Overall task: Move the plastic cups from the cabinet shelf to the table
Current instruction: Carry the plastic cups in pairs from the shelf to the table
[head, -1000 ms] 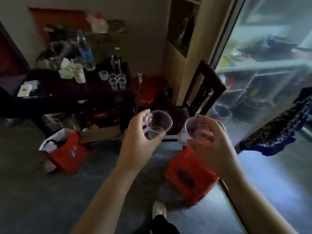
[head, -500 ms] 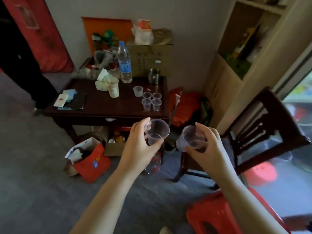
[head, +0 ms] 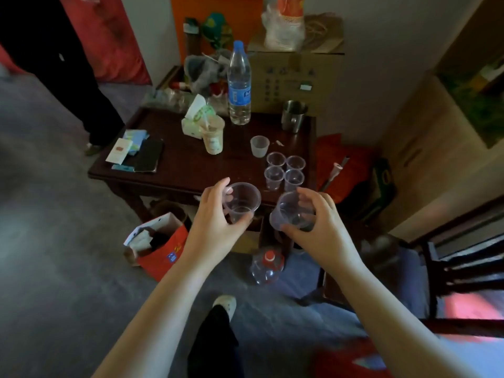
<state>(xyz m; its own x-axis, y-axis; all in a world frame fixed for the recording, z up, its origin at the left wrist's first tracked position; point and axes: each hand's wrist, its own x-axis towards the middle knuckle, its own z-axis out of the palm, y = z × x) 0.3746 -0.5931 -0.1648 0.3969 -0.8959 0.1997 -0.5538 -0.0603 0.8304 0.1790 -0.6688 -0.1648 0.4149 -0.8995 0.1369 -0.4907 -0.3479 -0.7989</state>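
Note:
My left hand (head: 215,227) grips a clear plastic cup (head: 242,200), held upright just in front of the dark wooden table (head: 174,175). My right hand (head: 321,227) holds a second clear plastic cup (head: 289,211), tilted to the left, close to the table's near right corner. Several clear cups (head: 285,170) stand clustered on the table's right side, and a frosted cup (head: 259,145) stands just behind them.
On the table stand a water bottle (head: 239,85), a metal mug (head: 294,115), a drink cup with a straw (head: 213,135), a phone (head: 148,155) and cards. A red bag (head: 161,249) and an empty jug (head: 266,264) lie on the floor. A dark chair (head: 450,257) is at right.
The view has swung from the cabinet toward the table, which is now much closer. Both hands still hold their cups and have come up to the table's near edge.

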